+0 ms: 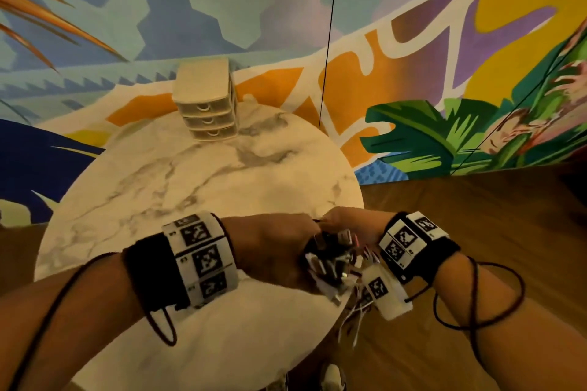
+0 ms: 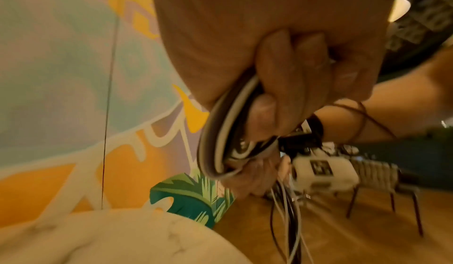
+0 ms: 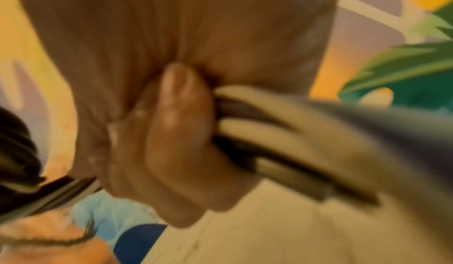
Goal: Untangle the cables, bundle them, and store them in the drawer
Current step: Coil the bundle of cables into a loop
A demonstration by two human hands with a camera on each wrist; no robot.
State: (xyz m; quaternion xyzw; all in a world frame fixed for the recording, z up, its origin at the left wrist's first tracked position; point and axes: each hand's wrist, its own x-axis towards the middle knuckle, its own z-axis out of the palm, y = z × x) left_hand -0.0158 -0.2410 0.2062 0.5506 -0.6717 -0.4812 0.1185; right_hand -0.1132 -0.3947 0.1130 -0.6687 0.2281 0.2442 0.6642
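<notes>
A bunch of black, white and grey cables (image 1: 333, 259) hangs between my two hands at the near right edge of the round marble table (image 1: 190, 187). My left hand (image 1: 276, 247) is curled round looped cables (image 2: 220, 138); loose ends (image 2: 289, 219) dangle below it. My right hand (image 1: 349, 225) grips the same cables (image 3: 282, 138), fingers folded over them. Loose plug ends (image 1: 352, 320) trail past the table rim. A small cream drawer unit (image 1: 208, 105) with three shut drawers stands at the table's far side.
A painted mural wall (image 1: 413, 73) rises behind the table. Wooden floor (image 1: 476, 216) lies to the right. A thin black line (image 1: 328, 35) runs down the wall. Chair legs (image 2: 392, 206) stand on the floor. Wristband wires (image 1: 476, 295) loop round my right forearm.
</notes>
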